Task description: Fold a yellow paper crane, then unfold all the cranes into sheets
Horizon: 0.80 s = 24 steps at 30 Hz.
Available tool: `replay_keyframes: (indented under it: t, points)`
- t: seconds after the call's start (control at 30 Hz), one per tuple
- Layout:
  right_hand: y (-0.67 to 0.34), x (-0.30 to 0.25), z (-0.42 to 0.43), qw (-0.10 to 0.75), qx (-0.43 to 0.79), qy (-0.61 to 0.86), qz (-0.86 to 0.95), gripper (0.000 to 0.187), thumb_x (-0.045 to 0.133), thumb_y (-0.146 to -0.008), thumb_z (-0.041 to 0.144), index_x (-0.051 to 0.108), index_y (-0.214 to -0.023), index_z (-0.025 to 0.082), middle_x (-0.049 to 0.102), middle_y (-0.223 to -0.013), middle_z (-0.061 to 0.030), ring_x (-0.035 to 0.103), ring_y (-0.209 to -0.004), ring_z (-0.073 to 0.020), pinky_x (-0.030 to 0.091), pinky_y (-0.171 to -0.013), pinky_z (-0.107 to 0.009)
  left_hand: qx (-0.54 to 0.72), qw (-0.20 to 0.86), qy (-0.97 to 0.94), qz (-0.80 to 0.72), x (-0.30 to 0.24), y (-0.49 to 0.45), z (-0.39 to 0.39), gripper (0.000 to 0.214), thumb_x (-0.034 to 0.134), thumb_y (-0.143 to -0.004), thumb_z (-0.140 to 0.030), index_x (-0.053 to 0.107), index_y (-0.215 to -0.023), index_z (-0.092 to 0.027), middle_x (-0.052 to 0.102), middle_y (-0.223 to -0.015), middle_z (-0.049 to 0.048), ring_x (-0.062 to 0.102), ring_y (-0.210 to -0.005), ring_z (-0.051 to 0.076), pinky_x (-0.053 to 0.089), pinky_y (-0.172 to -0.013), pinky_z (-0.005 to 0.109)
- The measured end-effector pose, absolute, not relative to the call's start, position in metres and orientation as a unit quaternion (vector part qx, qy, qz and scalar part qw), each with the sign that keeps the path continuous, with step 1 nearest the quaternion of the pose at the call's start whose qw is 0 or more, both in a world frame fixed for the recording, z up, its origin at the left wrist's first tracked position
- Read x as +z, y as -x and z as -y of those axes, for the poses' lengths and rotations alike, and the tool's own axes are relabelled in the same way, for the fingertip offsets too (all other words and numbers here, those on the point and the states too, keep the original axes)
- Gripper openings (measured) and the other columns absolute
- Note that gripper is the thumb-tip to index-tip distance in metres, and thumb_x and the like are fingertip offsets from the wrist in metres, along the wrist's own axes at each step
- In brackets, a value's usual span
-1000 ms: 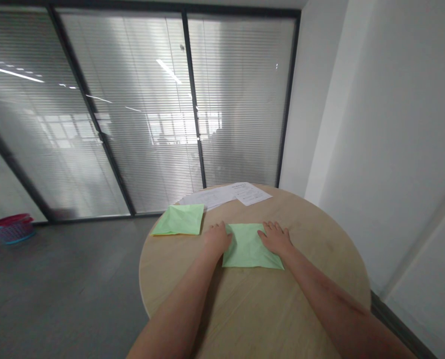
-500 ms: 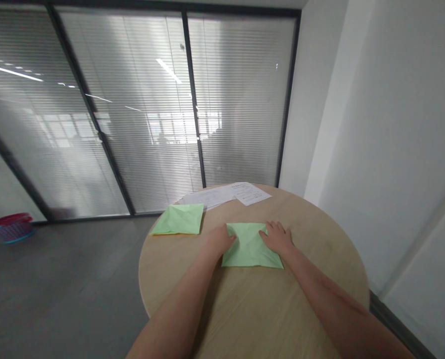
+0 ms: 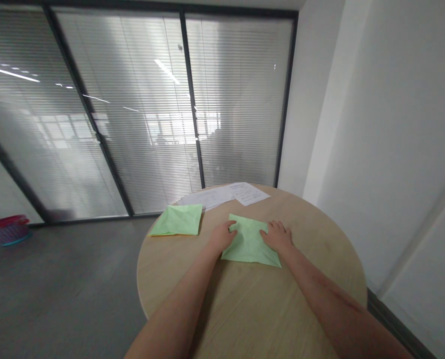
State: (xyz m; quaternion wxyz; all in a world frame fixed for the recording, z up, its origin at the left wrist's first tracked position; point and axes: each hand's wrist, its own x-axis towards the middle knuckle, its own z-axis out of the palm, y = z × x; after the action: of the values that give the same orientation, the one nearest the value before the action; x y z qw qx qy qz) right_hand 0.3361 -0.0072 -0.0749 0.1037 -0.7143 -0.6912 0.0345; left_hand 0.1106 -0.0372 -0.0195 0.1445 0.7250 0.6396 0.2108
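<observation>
A creased light-green paper sheet (image 3: 248, 244) lies on the round wooden table (image 3: 240, 309) in front of me, turned slightly. My left hand (image 3: 222, 237) grips its left edge, with the thumb on top and the other fingers curled at the border. On the sheet's right side rests my right hand (image 3: 278, 237), fingers spread and palm down. Farther left on the table is a green folded paper stack (image 3: 179, 219), with a thin yellow edge showing at its bottom; neither hand touches it.
White printed papers (image 3: 211, 197) lie at the table's far edge, close to the glass partition with blinds (image 3: 155, 124). A white wall (image 3: 401, 139) rises at the right. On the grey floor to the left stands a red and blue basket (image 3: 9, 230).
The green sheet has turned a little, its far left corner shifting away from me. My left hand's index finger and thumb have parted slightly. My right hand stays on the sheet.
</observation>
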Motion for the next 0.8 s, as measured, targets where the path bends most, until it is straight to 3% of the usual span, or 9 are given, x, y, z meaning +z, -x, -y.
replay_keyframes:
  t: [0.2,0.4,0.57,0.8]
  points:
    - [-0.338,-0.076,0.006,0.11,0.038,0.718,0.686,0.062,0.037,-0.098,0.051,0.048,-0.147,0.014,0.04,-0.156,-0.0209,0.03,-0.146,-0.035,0.023,-0.113,-0.061,0.216,0.181,-0.727,-0.627,-0.023,-0.113,0.034,0.038,0.053,-0.088,-0.011,0.076,-0.116,-0.02,0.075,-0.122,0.0066,0.069,-0.112,0.021,0.05,-0.101,0.031]
    - [-0.341,-0.074,0.005,0.113,0.045,0.722,0.681,0.065,0.032,-0.1,0.053,0.041,-0.153,0.017,0.036,-0.16,-0.0182,0.028,-0.148,-0.035,0.023,-0.114,-0.062,0.235,0.15,-0.699,-0.658,-0.025,-0.108,0.032,0.039,0.053,-0.086,-0.008,0.078,-0.113,-0.02,0.075,-0.12,0.0072,0.069,-0.113,0.022,0.049,-0.104,0.031]
    - [-0.343,-0.068,0.005,0.18,0.057,0.724,0.664,0.063,0.021,-0.102,0.052,0.032,-0.158,0.025,0.034,-0.162,-0.0125,0.027,-0.149,-0.0343,0.024,-0.115,-0.062,0.316,0.164,-0.666,-0.655,-0.016,-0.101,0.031,0.044,0.048,-0.082,-0.003,0.078,-0.11,-0.019,0.077,-0.115,0.0062,0.07,-0.105,0.02,0.051,-0.097,0.029]
    - [-0.349,-0.07,-0.003,0.256,0.064,0.706,0.657,0.064,0.014,-0.103,0.048,0.032,-0.159,0.022,0.033,-0.163,-0.011,0.025,-0.151,-0.0308,0.022,-0.119,-0.05,0.397,0.14,-0.61,-0.672,0.026,-0.062,0.018,0.052,0.044,-0.074,0.0,0.076,-0.114,-0.012,0.077,-0.112,0.0089,0.07,-0.098,0.021,0.051,-0.092,0.027]
